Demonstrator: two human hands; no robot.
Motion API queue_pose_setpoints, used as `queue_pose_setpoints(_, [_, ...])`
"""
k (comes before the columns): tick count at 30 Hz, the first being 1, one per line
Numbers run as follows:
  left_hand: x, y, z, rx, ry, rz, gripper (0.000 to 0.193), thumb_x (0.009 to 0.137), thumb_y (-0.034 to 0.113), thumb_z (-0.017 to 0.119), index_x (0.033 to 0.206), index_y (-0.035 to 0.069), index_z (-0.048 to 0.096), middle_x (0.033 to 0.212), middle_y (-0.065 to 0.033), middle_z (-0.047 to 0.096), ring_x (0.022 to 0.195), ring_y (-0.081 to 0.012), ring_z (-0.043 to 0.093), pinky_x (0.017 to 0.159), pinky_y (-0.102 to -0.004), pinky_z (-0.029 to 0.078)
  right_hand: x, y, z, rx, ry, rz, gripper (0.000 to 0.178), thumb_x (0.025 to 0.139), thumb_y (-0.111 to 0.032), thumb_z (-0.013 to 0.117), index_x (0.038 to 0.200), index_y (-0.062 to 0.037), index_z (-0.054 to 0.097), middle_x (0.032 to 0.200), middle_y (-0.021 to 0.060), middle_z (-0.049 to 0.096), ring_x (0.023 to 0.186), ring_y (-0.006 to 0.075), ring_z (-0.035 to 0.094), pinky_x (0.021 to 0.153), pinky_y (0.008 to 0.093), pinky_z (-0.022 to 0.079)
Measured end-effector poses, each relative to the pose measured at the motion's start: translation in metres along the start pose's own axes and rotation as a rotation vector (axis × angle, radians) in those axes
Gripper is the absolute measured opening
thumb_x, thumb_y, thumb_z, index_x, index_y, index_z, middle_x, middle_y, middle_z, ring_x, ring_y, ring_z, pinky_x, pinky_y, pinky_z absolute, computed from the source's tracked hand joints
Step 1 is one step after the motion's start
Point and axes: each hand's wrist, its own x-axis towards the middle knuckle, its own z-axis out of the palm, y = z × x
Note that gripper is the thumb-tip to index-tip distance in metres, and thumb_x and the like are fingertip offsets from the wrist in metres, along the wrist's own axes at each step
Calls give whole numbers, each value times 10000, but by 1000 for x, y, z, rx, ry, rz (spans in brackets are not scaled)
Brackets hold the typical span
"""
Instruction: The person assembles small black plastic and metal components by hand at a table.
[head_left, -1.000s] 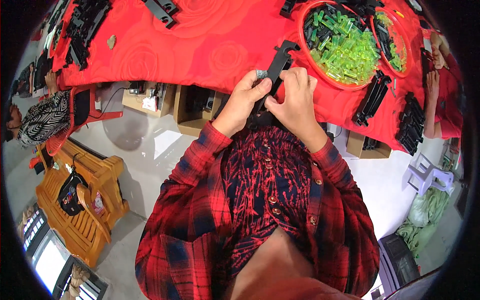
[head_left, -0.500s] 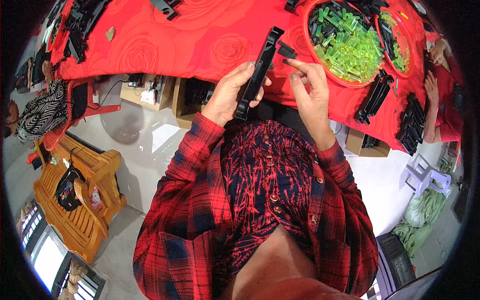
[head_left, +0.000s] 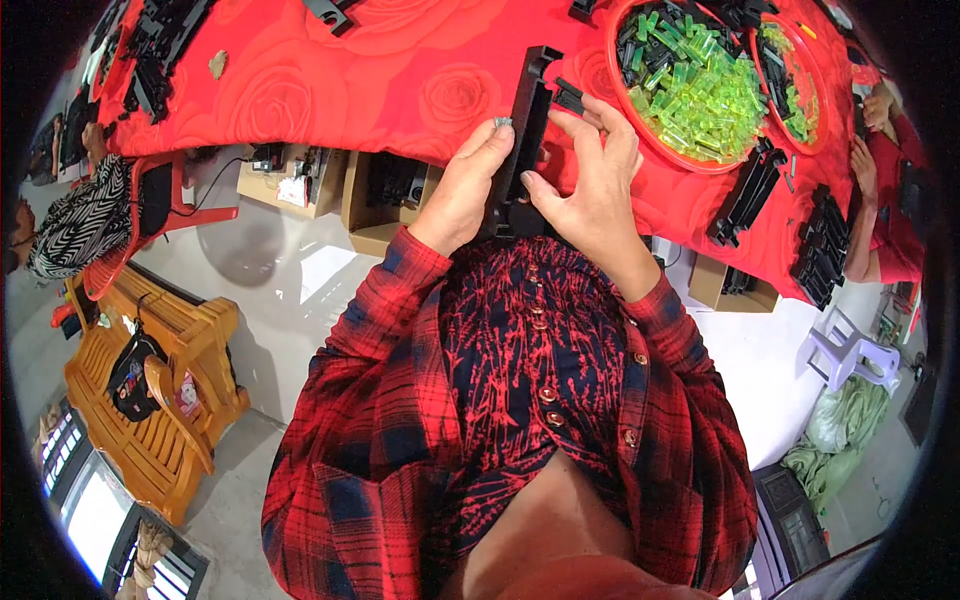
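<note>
My left hand (head_left: pixel 462 188) is closed around a long, narrow black plastic housing (head_left: pixel 521 135), held tilted over the table's front edge. Its hollow, trough-like side faces right. At the tip of my left thumb shows a small greyish bit (head_left: pixel 503 121), too small to name. My right hand (head_left: pixel 598 182) is beside the housing's right side. The right thumb lies at its edge, and the index finger is stretched out apart from the thumb. Close to these right fingertips, small black strips (head_left: pixel 568 96) lie on the red tablecloth (head_left: pixel 420 60).
A red basin (head_left: pixel 712 171) heaped with translucent yellow-green pieces (head_left: pixel 700 110) stands right; a second basin (head_left: pixel 822 120) is beyond it. Black housings (head_left: pixel 748 195) lie near the right edge. Cardboard boxes (head_left: pixel 375 240) stand below the table. Another person's hand (head_left: pixel 864 170) is at far right.
The housing has turned in my left hand, so its hollow side now shows. My right hand has moved left, bringing its thumb to the housing.
</note>
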Motion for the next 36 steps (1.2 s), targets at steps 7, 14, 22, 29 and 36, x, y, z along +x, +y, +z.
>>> queue_pose_setpoints(7, [-4,-2,-3,118,-14,33,257,1057,250,458,1190,53,557,1063,25,581,982,-64,537,869,-242,457,2,-7,8,-73,59,-31,739,642,-178,813,1299,-53,500,1434,214,324,1301,396,321,1054,514,276])
queue_pose_setpoints(14, [-5,-6,-1,176,8,151,316,1052,247,467,1285,42,525,1145,1,581,1054,-89,530,925,-267,440,8,2,25,-42,49,-99,602,630,-109,756,1193,-44,556,1442,200,353,1307,397,336,1067,511,262])
queue_pose_setpoints(22, [-8,-12,-4,94,33,58,349,1034,240,511,1316,34,490,1164,-26,576,1046,-106,541,916,-283,455,1,5,23,3,93,-130,487,606,-118,769,1058,-39,606,1417,134,429,1291,371,365,1058,499,263])
queue_pose_setpoints(29, [-6,-15,-8,289,58,103,365,1038,248,504,1341,46,477,1163,-35,568,1042,-107,528,903,-274,449,-1,5,25,-46,60,-99,482,612,-107,764,1059,-31,599,1429,147,406,1277,380,365,1069,509,255])
queue_pose_setpoints(36, [-5,-12,-8,501,-14,189,426,1048,281,474,1379,24,396,998,-46,533,838,-94,539,697,-239,490,-2,8,26,-9,80,-125,486,631,-106,760,1082,-15,603,1432,155,399,1272,374,373,1062,509,267])
